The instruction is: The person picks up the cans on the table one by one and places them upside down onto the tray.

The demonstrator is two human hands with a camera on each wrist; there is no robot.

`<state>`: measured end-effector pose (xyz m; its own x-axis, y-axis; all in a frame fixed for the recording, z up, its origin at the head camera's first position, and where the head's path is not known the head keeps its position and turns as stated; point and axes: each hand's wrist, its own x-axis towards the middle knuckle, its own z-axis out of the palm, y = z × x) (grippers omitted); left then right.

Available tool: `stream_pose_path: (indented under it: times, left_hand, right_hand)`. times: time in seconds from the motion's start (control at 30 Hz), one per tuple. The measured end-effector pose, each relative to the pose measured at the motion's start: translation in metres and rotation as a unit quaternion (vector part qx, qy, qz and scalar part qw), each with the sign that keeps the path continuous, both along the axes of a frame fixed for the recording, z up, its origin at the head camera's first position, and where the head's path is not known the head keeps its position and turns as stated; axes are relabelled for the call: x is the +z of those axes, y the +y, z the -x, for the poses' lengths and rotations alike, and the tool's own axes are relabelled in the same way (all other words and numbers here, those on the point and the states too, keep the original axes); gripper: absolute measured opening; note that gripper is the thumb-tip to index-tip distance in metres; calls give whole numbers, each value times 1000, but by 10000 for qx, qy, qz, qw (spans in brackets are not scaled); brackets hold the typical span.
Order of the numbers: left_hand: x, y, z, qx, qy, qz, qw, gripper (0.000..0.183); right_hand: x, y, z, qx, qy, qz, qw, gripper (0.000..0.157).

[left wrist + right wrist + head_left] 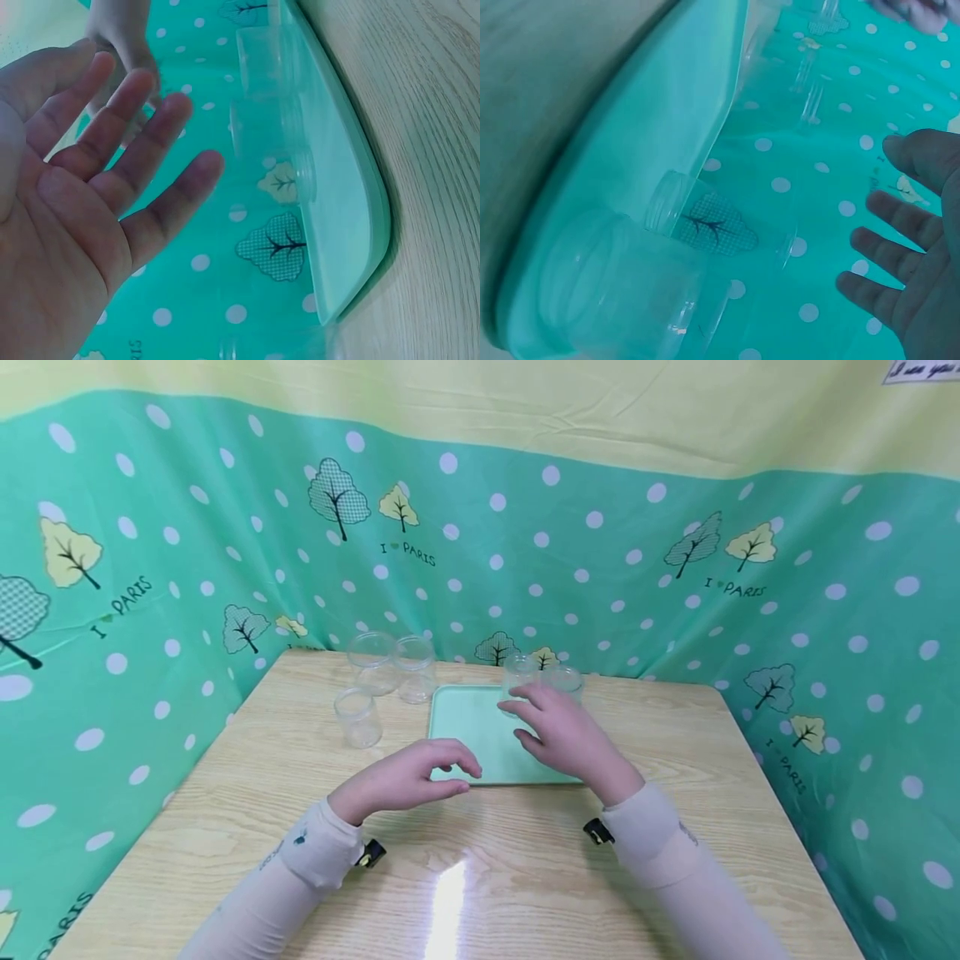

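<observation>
head view: the tray is set flat at the centre of the frame on the worktop. a tall clear jar and a short clear jar are seen at its far right, presumably set back so that the near part stays bare; sliding would likely be checked by the raised rim. a wide jar, a narrow jar and a near jar are kept on the wood, left of the tray. the left hand is held over the tray's near left edge, the right hand over its right half. the hands are well apart, with nothing held. the lower parts of both right-hand jars are masked by the right hand.

left wrist view: loosely spread fingers are shown at left. two jars are made out faintly at upper centre, by the tray; a third outline is cut off at the bottom edge.

right wrist view: parted fingers are seen at right, clear of the two jars at lower left, which appear to stand on the tray. whether their mouths face up cannot be told. other glass at the top is cropped and blurred.
</observation>
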<state>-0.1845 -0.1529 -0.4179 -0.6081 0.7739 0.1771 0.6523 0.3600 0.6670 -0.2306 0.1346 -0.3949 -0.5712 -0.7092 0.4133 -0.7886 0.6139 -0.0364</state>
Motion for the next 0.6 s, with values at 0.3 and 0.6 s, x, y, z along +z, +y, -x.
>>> stream_pose_path:
  times: [0.3,0.6]
  left_hand:
    - [0,1,-2,121,21,-157,9998,22]
    - [-1,2,-2,206,-67,-88,9997,23]
  right_hand:
    - [-10,5,-19,114,74,148,9998,48]
    - [-17,6,-35,207,141,333,9991,48]
